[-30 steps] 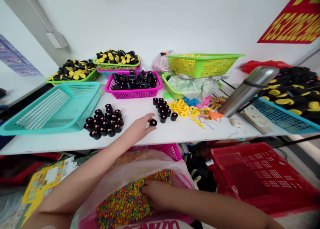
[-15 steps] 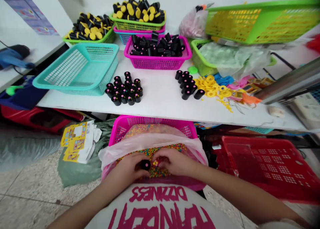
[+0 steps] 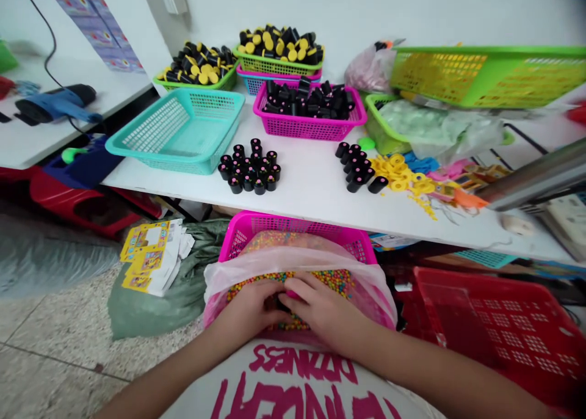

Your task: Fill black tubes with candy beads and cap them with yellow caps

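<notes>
Close in, a white shirt with magenta lettering [image 3: 293,385] fills the bottom of the view, and just beyond it the left hand [image 3: 249,312] and right hand [image 3: 323,309] meet low over a mass of multicoloured beads [image 3: 329,280]. Both hands are curled narrow, fingers almost touching, around a small dark object [image 3: 278,303] that is mostly hidden between them; which hand grips it, if either, cannot be told. The beads lie in a clear plastic bag [image 3: 297,261] lining a magenta basket [image 3: 293,223]. A red basket [image 3: 494,339] sits to the right, and yellow printed cards [image 3: 146,254] lie on a green cloth [image 3: 183,303] to the left. Farther out, the white surface [image 3: 311,190] carries two clusters of upright black caps [image 3: 249,168] [image 3: 357,167], with loose yellow rings [image 3: 398,174] beside the right-hand cluster. Behind them stand a teal basket [image 3: 183,162] and a magenta basket of black caps [image 3: 311,132], and beyond those, green baskets of black-and-yellow parts [image 3: 279,68].
</notes>
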`<state>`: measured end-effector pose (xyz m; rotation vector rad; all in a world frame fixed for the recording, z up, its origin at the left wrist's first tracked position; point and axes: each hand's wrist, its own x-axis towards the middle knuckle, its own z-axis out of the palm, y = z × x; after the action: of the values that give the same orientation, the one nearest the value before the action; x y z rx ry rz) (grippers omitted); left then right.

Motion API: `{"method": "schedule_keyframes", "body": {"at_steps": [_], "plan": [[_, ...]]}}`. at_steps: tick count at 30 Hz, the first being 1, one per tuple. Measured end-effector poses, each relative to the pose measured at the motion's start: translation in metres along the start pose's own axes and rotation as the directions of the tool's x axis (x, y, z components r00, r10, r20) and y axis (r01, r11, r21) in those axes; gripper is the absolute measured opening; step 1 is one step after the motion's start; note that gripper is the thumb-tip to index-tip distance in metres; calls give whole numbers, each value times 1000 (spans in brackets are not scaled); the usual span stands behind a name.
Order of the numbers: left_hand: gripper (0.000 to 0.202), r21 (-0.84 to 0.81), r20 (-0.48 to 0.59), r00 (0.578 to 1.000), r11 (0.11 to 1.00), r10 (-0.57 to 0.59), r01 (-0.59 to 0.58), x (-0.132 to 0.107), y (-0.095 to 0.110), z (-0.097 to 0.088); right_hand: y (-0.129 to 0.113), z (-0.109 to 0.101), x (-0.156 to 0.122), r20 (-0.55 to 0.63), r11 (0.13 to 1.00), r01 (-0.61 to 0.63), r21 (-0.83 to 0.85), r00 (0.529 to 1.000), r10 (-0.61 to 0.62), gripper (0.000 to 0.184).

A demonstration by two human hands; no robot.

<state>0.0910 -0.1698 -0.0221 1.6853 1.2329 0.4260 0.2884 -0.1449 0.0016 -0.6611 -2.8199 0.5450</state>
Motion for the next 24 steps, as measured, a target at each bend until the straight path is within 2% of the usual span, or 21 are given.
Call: {"method": "schedule_keyframes", "body": {"at_steps": [5,9,12,14,17,20,22,24], "plan": [[31,-1,-35,999,1000,25,-25,0,-2,0,-1,1,1,-34,999,-2,-34,999,1,30],[31,-13,-51,997,999,49,-50,0,-1,-1,-1,-1,-3,-75,995,-71,67,994,76,30],[32,-2,-29,998,999,50,-50,-6,10,-5,4,-10,-10,-59,990,-91,106,993,98,30],[35,21,-17,999,998,51,-51,-14,22,-15,10,-16,-19,-51,990,-120,68,991,123,43],[37,78,-53,995,994,79,-75,-28,41,-41,22,-13,-33,26,961,-272,49,962,271,60],[31,171,-222,967,982,122,-85,-26,48,-80,32,4,-43,161,905,-425,40,896,413,63],[29,253,-397,906,966,148,-47,-12,40,-108,38,17,-44,224,872,-487,45,856,466,62],[30,319,-564,809,947,167,27,10,23,-133,41,27,-43,274,848,-526,73,828,490,62]]}}
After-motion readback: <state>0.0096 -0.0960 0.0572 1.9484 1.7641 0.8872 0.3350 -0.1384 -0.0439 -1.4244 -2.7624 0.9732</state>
